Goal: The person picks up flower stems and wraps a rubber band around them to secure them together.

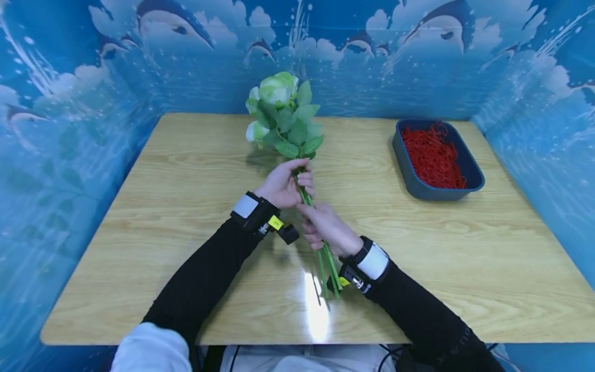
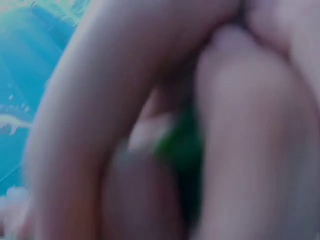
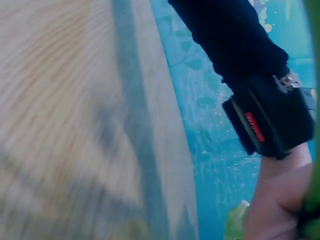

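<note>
A bunch of pale green-white roses [image 1: 276, 92] with broad green leaves [image 1: 297, 129] is held over the middle of the table, blooms toward the back. My left hand [image 1: 281, 186] grips the stems just below the leaves, fingers curled round them. Lower down, my right hand [image 1: 332, 227] holds the same stems, thumb pointing toward the left hand. The cut ends of the green stems [image 1: 331, 268] stick out below it. In the left wrist view blurred fingers hide most of a green stem [image 2: 182, 142]. A stem [image 3: 315, 185] also runs along the right wrist view's edge.
A dark blue tub [image 1: 429, 192] filled with crinkled red strands [image 1: 434, 157] stands at the back right of the wooden table [image 1: 139, 217]. Blue dolphin-print sheeting [image 1: 325, 88] encloses the table's back and sides.
</note>
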Action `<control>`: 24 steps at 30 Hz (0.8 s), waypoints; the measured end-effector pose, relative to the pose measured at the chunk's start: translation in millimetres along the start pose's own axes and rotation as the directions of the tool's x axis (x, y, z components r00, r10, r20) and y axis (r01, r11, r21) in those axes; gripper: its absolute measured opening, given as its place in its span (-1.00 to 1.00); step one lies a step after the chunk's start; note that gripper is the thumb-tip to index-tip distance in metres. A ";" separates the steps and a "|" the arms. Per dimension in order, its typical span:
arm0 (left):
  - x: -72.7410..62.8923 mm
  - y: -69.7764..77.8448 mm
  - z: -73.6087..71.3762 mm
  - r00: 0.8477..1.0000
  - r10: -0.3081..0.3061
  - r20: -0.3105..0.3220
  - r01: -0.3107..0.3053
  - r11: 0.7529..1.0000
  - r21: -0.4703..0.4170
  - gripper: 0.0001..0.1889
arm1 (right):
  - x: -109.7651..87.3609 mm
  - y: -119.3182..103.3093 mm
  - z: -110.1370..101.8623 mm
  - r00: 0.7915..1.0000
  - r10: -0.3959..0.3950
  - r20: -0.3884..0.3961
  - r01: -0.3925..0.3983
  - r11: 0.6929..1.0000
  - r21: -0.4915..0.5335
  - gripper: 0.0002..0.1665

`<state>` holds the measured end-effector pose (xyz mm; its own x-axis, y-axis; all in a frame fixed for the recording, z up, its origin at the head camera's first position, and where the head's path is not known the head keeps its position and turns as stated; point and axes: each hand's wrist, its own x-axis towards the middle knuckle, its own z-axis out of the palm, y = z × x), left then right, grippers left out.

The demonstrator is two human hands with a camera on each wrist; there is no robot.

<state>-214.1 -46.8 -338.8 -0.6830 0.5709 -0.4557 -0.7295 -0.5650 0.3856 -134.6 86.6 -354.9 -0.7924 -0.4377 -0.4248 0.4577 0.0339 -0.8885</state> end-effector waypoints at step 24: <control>-7.3 13.6 34.7 0.997 0.063 -0.035 -0.058 0.989 0.135 -0.42 | 2.4 -4.4 0.3 0.997 -0.002 0.081 -0.002 0.999 0.054 -0.47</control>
<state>-220.3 -38.0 -302.4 -0.7261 0.5129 -0.4579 -0.6869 -0.5115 0.5163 -138.4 85.1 -351.9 -0.7581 -0.5089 -0.4078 0.4807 -0.0137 -0.8768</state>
